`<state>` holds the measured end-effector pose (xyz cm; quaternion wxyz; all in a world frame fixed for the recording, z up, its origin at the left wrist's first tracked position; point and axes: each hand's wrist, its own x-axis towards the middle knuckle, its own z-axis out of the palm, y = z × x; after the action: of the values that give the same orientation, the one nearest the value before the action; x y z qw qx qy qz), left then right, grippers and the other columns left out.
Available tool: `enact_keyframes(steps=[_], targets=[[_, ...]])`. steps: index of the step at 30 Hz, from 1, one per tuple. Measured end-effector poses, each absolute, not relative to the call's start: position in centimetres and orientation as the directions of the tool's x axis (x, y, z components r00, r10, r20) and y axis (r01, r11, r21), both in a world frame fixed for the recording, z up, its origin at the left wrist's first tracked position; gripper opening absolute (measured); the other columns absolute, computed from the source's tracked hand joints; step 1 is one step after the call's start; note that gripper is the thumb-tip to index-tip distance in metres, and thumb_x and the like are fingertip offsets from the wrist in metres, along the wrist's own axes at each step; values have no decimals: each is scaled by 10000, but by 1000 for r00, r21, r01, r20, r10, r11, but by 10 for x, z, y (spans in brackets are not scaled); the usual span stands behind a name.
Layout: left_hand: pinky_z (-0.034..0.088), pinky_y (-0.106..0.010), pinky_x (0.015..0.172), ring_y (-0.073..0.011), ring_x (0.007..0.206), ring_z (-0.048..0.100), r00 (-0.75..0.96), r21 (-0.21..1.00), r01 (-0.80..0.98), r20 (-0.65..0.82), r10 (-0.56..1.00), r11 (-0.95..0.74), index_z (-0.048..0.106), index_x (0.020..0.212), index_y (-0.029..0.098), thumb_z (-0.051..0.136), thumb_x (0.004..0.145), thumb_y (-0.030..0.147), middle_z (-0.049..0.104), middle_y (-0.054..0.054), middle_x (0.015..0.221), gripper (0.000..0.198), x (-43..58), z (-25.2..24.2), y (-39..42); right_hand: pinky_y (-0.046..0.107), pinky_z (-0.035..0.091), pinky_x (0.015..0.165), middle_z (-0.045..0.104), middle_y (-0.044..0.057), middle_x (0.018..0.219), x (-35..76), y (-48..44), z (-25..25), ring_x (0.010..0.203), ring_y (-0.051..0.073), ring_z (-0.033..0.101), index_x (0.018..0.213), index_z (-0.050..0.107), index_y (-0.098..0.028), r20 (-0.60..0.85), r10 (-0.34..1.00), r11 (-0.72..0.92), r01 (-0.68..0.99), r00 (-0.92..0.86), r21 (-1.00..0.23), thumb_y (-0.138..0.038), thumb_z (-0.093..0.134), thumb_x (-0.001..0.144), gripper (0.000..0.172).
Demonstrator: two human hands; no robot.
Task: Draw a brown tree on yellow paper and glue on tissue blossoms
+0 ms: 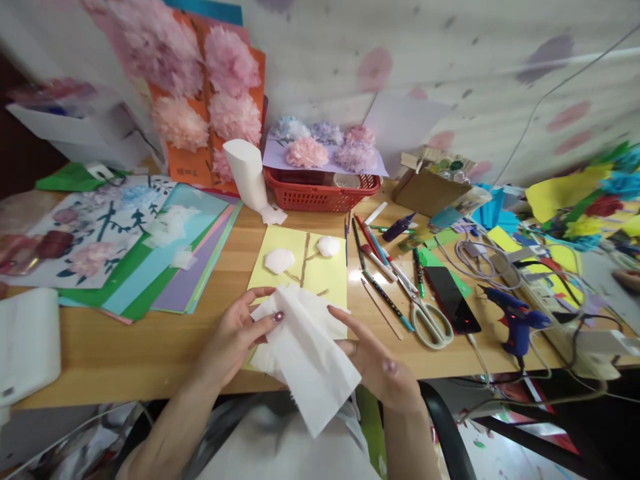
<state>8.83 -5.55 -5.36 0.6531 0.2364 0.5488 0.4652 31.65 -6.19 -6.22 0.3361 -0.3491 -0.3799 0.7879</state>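
Observation:
My left hand (250,323) pinches the upper left part of a folded white tissue (313,363) between thumb and fingers. On the tissue's other side, my right hand (373,353) has its fingers stretched apart; the fingers partly pass behind the sheet, and any grip there is hidden. Beneath both hands lies a yellow sheet of paper (260,273) with a brown drawn branch (303,267). Two white paper puffs, one at the left (279,261) and one at the upper right (329,246), sit on the sheet. More white tissue shows behind the held piece.
A tissue roll (247,173) stands beside a red basket (320,197) at the back. On the right lie scissors (431,321), pens, a phone (453,300), a blue glue gun (517,327) and cables. Coloured paper (185,293) is stacked left, near a white device (30,343).

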Motion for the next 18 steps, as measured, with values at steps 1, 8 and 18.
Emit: enact_keyframes(steps=[1, 8, 18], targets=[[472, -201, 522, -123, 583, 617, -24, 841, -296, -481, 877, 453, 537, 1088, 182, 820, 596, 345, 674, 14, 732, 591, 88, -52, -55, 374, 514, 694, 730, 114, 905, 315, -60, -63, 788, 270, 670, 1377, 523, -197, -309, 782, -509, -270, -541, -817, -806, 606, 627, 970], [499, -242, 591, -181, 717, 674, 0, 941, -77, -331, 944, 330, 573, 1086, 193, 756, 702, 340, 726, -38, 853, 450, 98, -51, -51, 251, 468, 601, 716, 51, 758, 281, -59, -67, 649, 171, 636, 974, 731, -163, -464, 737, -564, -69, -492, -823, -528, 716, 760, 423], [475, -242, 535, -164, 604, 644, 149, 912, -82, -387, 910, 401, 544, 1183, 162, 679, 800, 454, 721, -26, 749, 501, 100, -59, -54, 381, 543, 721, 741, 108, 775, 267, -66, -72, 737, 265, 714, 1038, 706, -132, -496, 770, -627, -336, -401, -702, -587, 651, 801, 515]])
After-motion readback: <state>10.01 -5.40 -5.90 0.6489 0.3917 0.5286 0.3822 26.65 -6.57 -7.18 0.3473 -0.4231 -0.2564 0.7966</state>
